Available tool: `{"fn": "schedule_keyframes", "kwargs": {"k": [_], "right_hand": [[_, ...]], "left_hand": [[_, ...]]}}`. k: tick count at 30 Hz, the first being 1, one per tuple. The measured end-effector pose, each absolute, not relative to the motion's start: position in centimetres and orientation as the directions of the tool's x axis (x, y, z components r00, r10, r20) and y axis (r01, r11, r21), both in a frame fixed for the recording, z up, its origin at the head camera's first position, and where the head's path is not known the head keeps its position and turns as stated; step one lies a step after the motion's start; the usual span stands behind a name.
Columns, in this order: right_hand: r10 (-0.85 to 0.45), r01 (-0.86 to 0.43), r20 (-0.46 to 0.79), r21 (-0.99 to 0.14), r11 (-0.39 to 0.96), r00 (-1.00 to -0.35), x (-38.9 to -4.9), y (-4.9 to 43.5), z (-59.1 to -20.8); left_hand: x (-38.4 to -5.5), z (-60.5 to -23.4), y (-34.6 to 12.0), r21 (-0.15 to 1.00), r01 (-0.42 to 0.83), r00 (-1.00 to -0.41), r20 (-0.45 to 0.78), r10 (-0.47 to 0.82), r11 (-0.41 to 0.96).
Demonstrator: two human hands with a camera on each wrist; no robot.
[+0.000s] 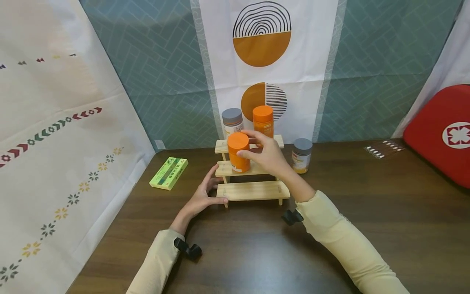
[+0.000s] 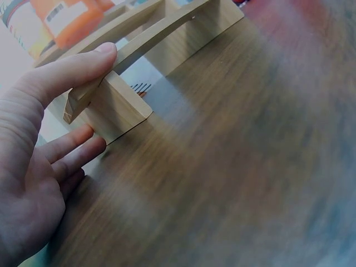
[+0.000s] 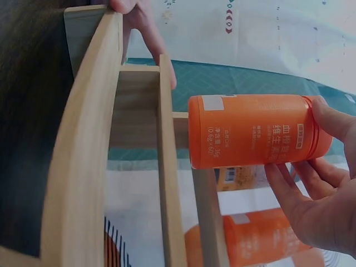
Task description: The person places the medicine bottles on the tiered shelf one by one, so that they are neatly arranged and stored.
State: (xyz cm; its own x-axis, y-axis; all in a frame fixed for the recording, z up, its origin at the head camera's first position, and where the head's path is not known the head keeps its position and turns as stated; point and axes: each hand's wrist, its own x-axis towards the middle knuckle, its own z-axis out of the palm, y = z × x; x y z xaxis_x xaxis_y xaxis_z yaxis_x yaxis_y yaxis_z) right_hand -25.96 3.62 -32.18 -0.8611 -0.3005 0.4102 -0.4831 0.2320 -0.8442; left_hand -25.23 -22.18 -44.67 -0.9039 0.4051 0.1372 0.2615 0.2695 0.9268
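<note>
An orange supplement bottle [image 1: 238, 155] is gripped near its lid by my right hand [image 1: 269, 157], thumb on one side and fingers on the other. Its base is close over the middle step of a three-tier wooden rack [image 1: 253, 192]. My left hand [image 1: 203, 196] holds the rack's left end. In the left wrist view, the thumb [image 2: 83, 69] presses on the lowest step while the other fingers lie by the side support. On the top step stand a second orange bottle [image 1: 263, 122] and a grey-lidded white bottle [image 1: 232, 120].
Right of the rack, another grey-lidded bottle [image 1: 302, 156] stands on the brown table [image 1: 235, 253]. A green-yellow box [image 1: 169, 173] lies to the left. Toward the right are a clear strip with white pieces [image 1: 384, 149] and a red case [image 1: 440, 134]. Patterned cloth hangs behind.
</note>
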Motion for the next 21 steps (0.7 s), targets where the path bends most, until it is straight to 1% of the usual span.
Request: {"fn": "schedule_keyframes", "kwargs": {"k": [5,12,21], "right_hand": [[-0.29,-0.462,0.397,-0.864,0.203,-0.87,-26.3,3.3,-32.6],[-0.266,-0.428,0.372,-0.882,0.199,-0.89,-26.5,3.0,-33.2],[-0.263,-0.461,0.404,-0.861,0.215,-0.876,-26.7,2.2,-33.7]], "left_hand": [[-25.5,-44.6,-21.9,0.929,0.26,-0.902,0.137,0.409,0.264],[-25.6,-44.7,-21.9,0.927,0.263,-0.9,0.136,0.413,0.268],[-25.3,-44.8,-22.1,0.925,0.263,-0.904,0.136,0.406,0.275]]}}
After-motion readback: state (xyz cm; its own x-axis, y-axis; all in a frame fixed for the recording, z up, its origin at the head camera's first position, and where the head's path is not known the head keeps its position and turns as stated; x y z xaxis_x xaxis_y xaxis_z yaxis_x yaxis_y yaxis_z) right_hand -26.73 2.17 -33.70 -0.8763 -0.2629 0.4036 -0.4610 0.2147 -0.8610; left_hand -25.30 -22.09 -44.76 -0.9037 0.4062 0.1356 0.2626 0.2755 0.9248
